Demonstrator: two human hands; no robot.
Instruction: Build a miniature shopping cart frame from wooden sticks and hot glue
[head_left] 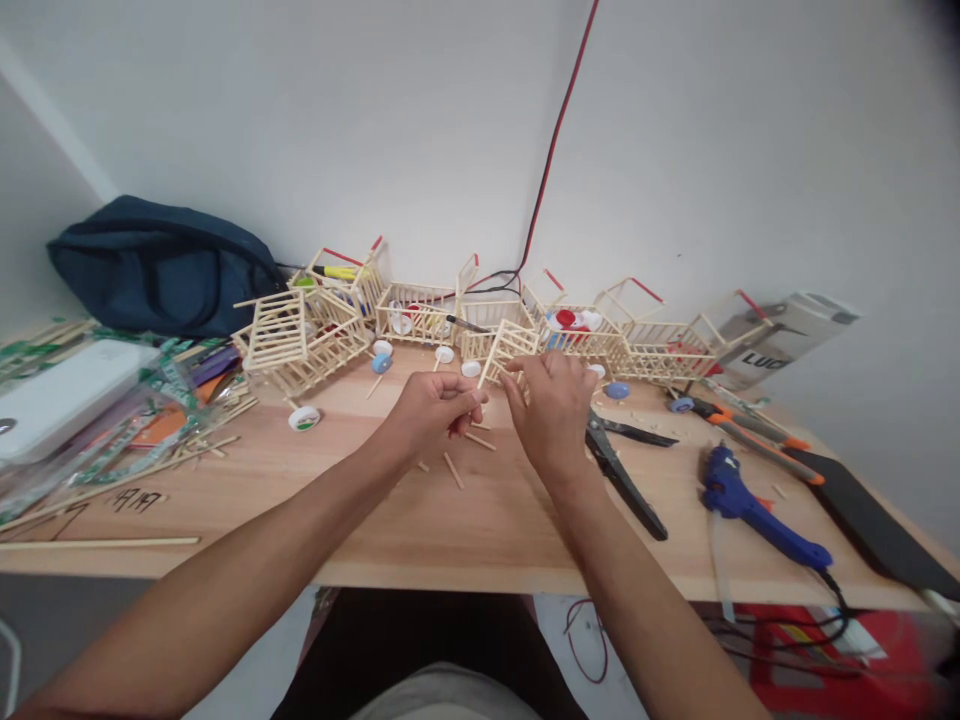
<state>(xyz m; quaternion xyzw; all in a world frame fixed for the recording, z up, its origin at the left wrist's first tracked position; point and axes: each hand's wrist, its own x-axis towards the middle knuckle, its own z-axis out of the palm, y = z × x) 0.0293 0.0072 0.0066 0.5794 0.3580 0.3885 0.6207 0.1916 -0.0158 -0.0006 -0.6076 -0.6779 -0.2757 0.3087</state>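
Observation:
My left hand (pixel 448 402) is closed in a pinch on the lower end of a stick belonging to a small slatted frame of wooden sticks (pixel 507 342). The frame is tilted above the table. At its lower right edge, the thumb and forefinger of my right hand (pixel 553 408) come together on it; the exact contact is partly hidden. Behind my hands stand several miniature stick carts with red handle bars, among them an open-topped cart (pixel 412 312). A larger stick cart (pixel 300 340) with a bottle-cap wheel (pixel 304 418) leans at the left.
Black-handled cutters (pixel 626 480), orange-grey pliers (pixel 765 440) and a blue glue gun (pixel 765 510) lie on the right. A white box (pixel 71 400), packaging and loose sticks are at left, before a dark blue bag (pixel 165 265). Short stick pieces (pixel 454 470) and caps are scattered mid-table.

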